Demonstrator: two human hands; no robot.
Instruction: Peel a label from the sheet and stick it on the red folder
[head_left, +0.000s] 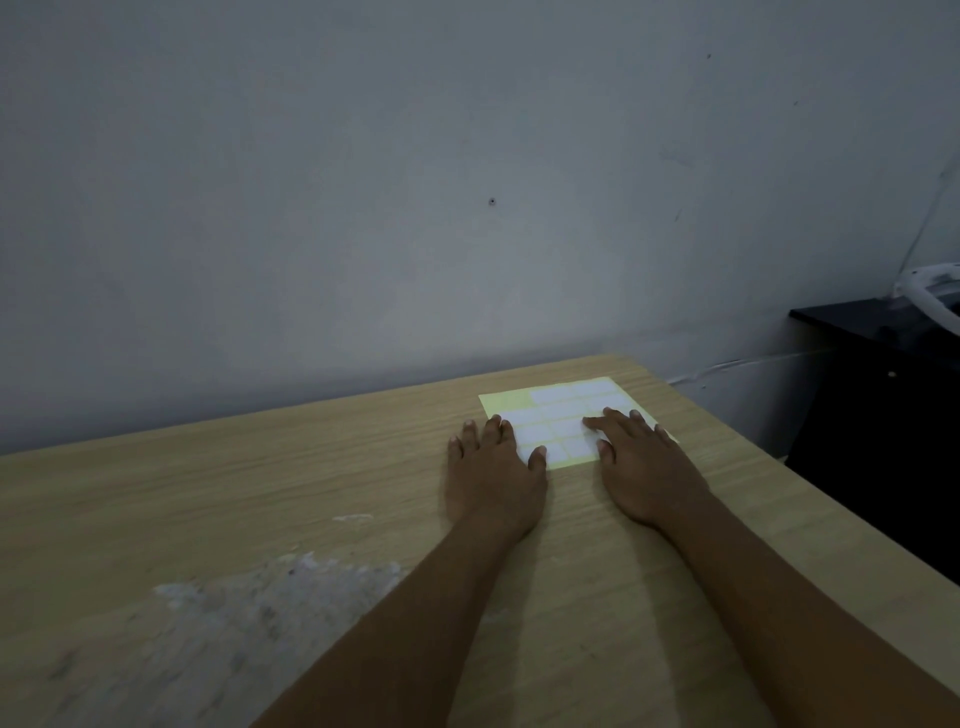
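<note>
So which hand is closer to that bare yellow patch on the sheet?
Left. The left hand rests at the label sheet's left edge, just below the bare yellow patch. The right hand lies on the sheet's right side, farther away.

The room is dim, lit mostly over the right part of the worktop (208, 499), a light wood-grain surface with a whitish, scuffed patch (249, 597) near its front left. Behind it rises a plain grey-blue wall (363, 182) with a small dark hole (492, 201). To the right stands a black cabinet (878, 415), with a white object (930, 291) on top, too cropped to identify.
</note>
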